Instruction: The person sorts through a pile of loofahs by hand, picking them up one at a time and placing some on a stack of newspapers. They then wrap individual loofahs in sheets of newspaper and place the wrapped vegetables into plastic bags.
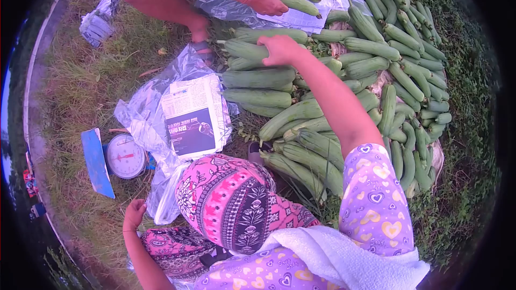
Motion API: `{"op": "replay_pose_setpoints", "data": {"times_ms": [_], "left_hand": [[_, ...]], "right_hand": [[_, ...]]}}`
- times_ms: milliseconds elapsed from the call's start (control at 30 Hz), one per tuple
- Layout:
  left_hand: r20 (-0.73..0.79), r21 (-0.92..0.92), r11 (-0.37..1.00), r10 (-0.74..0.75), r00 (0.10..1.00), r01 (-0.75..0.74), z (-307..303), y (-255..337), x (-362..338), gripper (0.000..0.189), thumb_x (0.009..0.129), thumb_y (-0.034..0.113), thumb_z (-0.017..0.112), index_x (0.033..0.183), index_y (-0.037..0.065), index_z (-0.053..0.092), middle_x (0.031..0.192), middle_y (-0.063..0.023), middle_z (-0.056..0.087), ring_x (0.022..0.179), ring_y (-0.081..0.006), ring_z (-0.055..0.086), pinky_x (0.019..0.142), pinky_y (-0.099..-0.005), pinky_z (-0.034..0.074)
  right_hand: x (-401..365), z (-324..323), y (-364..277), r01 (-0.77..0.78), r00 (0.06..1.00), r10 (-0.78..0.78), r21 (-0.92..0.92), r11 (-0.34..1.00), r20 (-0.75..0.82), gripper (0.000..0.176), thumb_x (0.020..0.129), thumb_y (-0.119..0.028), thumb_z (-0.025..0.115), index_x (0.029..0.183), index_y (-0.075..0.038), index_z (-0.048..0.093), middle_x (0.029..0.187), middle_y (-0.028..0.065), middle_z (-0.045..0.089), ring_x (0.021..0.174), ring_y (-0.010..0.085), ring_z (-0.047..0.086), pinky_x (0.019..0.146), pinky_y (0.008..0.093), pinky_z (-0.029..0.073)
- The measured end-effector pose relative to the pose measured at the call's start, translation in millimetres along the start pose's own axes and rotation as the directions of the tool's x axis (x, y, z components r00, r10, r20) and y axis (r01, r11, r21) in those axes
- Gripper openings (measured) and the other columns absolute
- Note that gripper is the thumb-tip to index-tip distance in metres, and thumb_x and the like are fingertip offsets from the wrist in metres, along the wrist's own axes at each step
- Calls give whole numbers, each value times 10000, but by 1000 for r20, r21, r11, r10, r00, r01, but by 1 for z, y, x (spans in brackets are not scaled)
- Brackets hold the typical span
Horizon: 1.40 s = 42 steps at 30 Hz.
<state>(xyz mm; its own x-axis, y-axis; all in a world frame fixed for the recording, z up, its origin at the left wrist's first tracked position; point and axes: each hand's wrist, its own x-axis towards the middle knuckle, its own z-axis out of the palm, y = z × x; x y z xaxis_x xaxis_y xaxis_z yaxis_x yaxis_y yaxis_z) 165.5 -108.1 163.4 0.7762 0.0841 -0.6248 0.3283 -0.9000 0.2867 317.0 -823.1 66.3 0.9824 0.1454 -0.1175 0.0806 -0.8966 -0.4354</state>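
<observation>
Green, lying crosswise at the left edge of the pile (371,48), the gourd (243,50) extends left from the nearer right hand (282,51), whose fingers grasp its right end, while the left hand (134,215) hangs loose and empty near the scale (125,156).

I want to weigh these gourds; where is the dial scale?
In the head view, the dial scale is at the left on the grass, between the blue board and the clear plastic sheet.

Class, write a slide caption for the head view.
Right hand on a long green gourd, dial scale near the left hand.
</observation>
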Motion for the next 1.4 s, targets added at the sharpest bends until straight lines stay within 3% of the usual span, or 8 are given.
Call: {"op": "replay_pose_setpoints", "data": {"times_ms": [100, 267, 367, 500, 800, 1133, 1267, 1400], "left_hand": [[11, -37, 999, 1, 1000, 0, 0, -8, -3, 334, 848, 128, 646, 1117, -60, 580, 957, -119, 670, 871, -166, 637, 801, -296, 500], [59, -43, 998, -38, 998, 40, -1, -30, 2, 339, 852, 122, 640, 1129, -63, 580, 989, -139, 670, 895, -174, 642, 803, -301, 507], [87, -17, 998, -60, 994, 61, 0, -37, 5, 340, 853, 125, 639, 1129, -65, 580, 1002, -147, 669, 906, -184, 645, 805, -305, 510], [122, 34, 996, -92, 988, 88, -1, -31, 10, 349, 852, 138, 638, 1129, -66, 582, 1008, -160, 669, 921, -205, 650, 810, -314, 513], [74, 117, 991, -69, 995, 60, 4, -6, 2, 359, 838, 168, 644, 1122, -46, 596, 1009, -178, 673, 945, -233, 659, 829, -335, 512], [51, 47, 997, -59, 997, 56, 5, -8, 1, 365, 839, 166, 644, 1132, -46, 590, 992, -176, 675, 924, -233, 659, 816, -332, 511], [49, 81, 997, -17, 999, 13, 4, -15, 8, 350, 842, 151, 641, 1124, -50, 589, 987, -160, 675, 924, -213, 653, 817, -325, 509], [54, -13, 1000, -21, 998, 21, 4, -16, 12, 335, 841, 135, 643, 1118, -46, 589, 984, -146, 674, 935, -198, 645, 825, -324, 506]], "right_hand": [[4, 12, 11, -60, 997, 59, -29, 998, -43, 528, 690, -347, 697, 1137, -93, 576, 965, 143, 658, 951, 328, 611, 856, 431, 473], [-27, 7, 51, 89, 842, -82, -13, 996, -533, 262, 777, -274, 676, 961, -95, 624, 903, 63, 646, 906, 260, 582, 818, 381, 478], [-61, -12, 114, -202, 693, 133, -14, 979, -708, 178, 760, -187, 684, 897, -91, 624, 880, 58, 629, 886, 256, 575, 785, 379, 476], [-106, -6, 224, -595, 711, 374, -226, 772, -596, 255, 823, -154, 565, 1071, -108, 602, 1103, 80, 586, 1038, 285, 536, 866, 425, 460], [-118, -5, 239, -661, 728, 548, -636, 399, -413, 245, 904, -161, 436, 1126, -155, 542, 1072, 60, 543, 1084, 243, 505, 943, 539, 369], [-162, -31, 221, -695, 563, 381, -172, 698, -733, 476, 801, -177, 658, 1251, -169, 505, 1270, 103, 535, 1198, 259, 492, 988, 499, 374], [-173, -79, 194, -561, 258, 365, 169, 810, -895, 537, 748, -212, 759, 1212, -88, 519, 1156, 109, 607, 1082, 279, 566, 930, 374, 433], [-166, -115, 173, 216, 136, 562, 578, 787, -816, 416, 806, -184, 752, 1120, -10, 540, 1067, 66, 620, 983, 136, 570, 864, 265, 433]]}}
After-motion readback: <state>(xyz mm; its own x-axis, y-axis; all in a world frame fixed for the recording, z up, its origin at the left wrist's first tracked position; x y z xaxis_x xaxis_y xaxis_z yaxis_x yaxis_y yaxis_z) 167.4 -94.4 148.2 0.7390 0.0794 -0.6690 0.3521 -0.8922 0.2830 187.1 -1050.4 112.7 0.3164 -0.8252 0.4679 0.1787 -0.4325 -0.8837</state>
